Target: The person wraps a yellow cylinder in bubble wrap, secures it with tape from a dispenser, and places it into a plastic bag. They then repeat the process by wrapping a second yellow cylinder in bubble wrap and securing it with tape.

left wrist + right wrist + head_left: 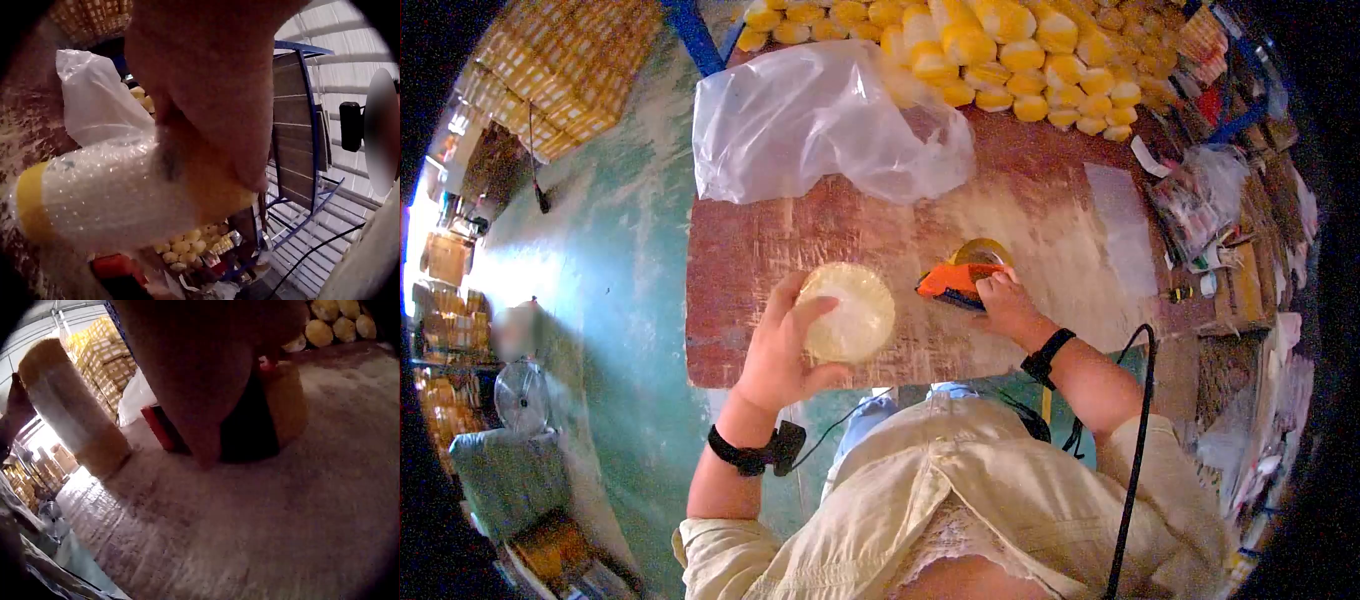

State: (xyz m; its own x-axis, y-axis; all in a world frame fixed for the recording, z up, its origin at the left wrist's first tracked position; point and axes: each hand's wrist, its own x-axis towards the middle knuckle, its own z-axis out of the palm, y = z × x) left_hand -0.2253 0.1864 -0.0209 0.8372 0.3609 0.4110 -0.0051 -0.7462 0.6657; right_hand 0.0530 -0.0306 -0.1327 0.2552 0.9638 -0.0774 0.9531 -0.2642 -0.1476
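While my left hand (785, 345) holds the bubble-wrapped roll (847, 311) upright at the near edge of the desk (1040, 215), my right hand (1006, 305) rests on the orange tape dispenser (956, 279) just to the right of it. I judge that the roll stands on end so the wrap stays closed under my grip and its side faces the dispenser. In the left wrist view the fingers (212, 94) curl round the roll (119, 194), thumb on one side, the rest across the bubble wrap; yellow shows through at the exposed end. The right fingers (992, 288) curl over the dispenser's rear; I cannot tell how tightly, because the right wrist view shows only the palm over the dark body of the dispenser (250, 425). Roll and dispenser are near each other, not touching. A loose clear plastic bag (820, 120) lies farther back on the desk, and a heap of yellow wrapped rolls (1000, 60) fills the far right.
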